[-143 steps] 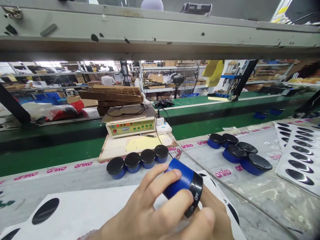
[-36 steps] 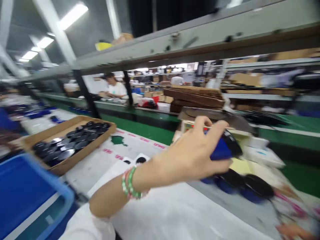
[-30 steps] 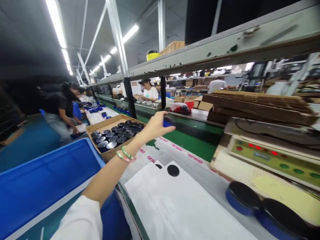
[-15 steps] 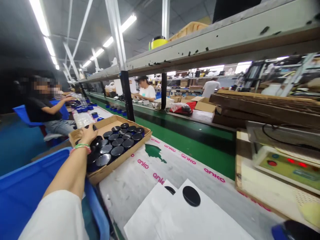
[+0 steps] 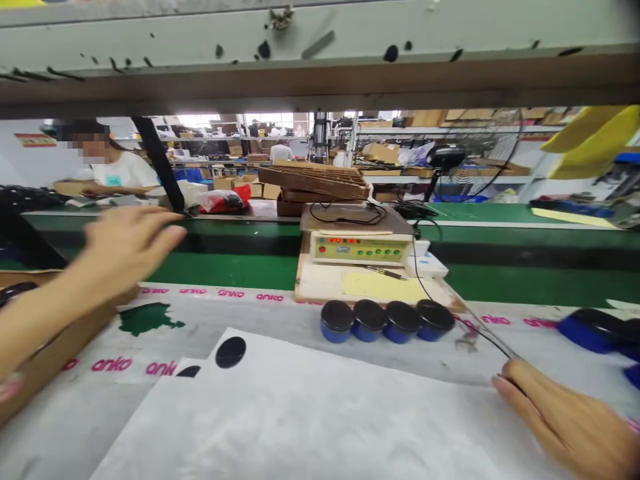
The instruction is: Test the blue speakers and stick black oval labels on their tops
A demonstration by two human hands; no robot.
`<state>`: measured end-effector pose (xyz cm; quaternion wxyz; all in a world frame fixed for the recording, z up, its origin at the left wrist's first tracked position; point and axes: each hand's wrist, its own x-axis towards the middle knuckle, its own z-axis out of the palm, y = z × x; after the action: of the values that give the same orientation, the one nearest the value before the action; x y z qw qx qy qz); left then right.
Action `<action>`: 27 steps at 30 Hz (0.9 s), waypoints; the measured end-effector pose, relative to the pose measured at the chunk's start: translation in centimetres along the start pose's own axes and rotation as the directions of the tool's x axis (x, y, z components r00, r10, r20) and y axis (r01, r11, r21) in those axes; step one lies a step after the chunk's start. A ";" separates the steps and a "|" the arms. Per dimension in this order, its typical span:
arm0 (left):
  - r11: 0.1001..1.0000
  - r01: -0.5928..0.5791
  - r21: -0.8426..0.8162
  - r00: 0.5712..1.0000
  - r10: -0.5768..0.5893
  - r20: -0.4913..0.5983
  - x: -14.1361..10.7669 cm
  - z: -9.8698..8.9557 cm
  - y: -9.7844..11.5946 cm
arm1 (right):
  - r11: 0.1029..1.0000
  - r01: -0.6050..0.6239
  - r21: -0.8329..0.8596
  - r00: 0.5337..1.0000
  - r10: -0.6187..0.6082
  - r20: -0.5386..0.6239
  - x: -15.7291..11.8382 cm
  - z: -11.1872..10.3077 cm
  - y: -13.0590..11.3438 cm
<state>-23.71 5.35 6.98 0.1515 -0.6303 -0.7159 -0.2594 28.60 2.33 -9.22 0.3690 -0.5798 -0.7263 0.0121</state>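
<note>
My left hand (image 5: 127, 243) is raised over the left side of the bench, fingers stretched and apart, with nothing in it. Below it is the cardboard tray (image 5: 75, 353), partly hidden by my forearm. At the right, my right hand (image 5: 565, 417) is closed on a thin rod (image 5: 483, 320), whose far end points toward the control box. White sheets (image 5: 320, 407) lie in front of me, with a black round disc (image 5: 231, 352) near the top corner. Behind them stands a row of several blue jars with black lids (image 5: 369, 320).
A control box (image 5: 363, 248) with red lights sits on a board, a black cable (image 5: 423, 280) running from it toward my right hand. More blue jars (image 5: 595, 330) stand at the right. A shelf beam (image 5: 320, 47) crosses overhead. Across the green conveyor (image 5: 240, 267) sits a person (image 5: 125, 167).
My view has swung right. My left hand, earlier on a lidded jar in the cardboard tray, is now off it with open fingers. My right hand has come into view holding the rod.
</note>
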 end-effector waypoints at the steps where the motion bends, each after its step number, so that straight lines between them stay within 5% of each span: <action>1: 0.991 -0.120 -0.058 0.987 0.125 0.103 -0.4 1.9 2.7 | 0.987 0.104 -0.119 0.993 -0.096 0.074 0.4 -0.9 1.4; 3: 0.935 -0.294 -0.198 0.896 0.342 0.284 -1.9 5.7 8.5 | 0.903 0.296 -0.310 0.949 -0.241 0.204 1.1 -2.4 3.9; 5: 0.878 -0.356 -0.321 0.792 0.466 0.395 -3.9 9.0 13.7 | 0.845 0.356 -0.399 0.932 -0.289 0.220 1.7 -3.3 5.0; 7: 0.853 -0.348 -0.390 0.723 0.509 0.467 -5.8 11.2 17.2 | 0.828 0.378 -0.415 0.925 -0.322 0.200 2.4 -3.5 4.1; 9: 0.853 -0.311 -0.419 0.699 0.504 0.508 -6.8 12.5 18.8 | 0.811 0.449 -0.375 0.893 -0.399 0.206 3.4 -2.8 1.6; 13: 0.882 -0.212 -0.421 0.739 0.426 0.521 -7.4 13.1 18.6 | 0.810 0.546 -0.214 0.824 -0.475 0.309 6.3 0.6 -3.9; 18: 0.898 -0.107 -0.426 0.822 0.321 0.470 -8.4 12.6 18.3 | 0.815 0.572 -0.090 0.779 -0.507 0.369 9.4 3.8 -5.4; 24: 0.837 -0.075 -0.542 0.877 0.314 0.364 -10.5 9.0 19.8 | 0.849 0.518 0.103 0.771 -0.516 0.372 8.2 1.1 -7.5; 27: 0.783 -0.014 -0.622 0.905 0.275 0.325 -11.7 6.9 21.2 | 0.853 0.340 0.396 0.799 -0.484 0.356 6.8 -0.8 -10.3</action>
<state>-0.28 1.06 -1.18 -0.1875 -0.7387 -0.5582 -0.3281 20.02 4.43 -0.50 0.2741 -0.3211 -0.8891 0.1769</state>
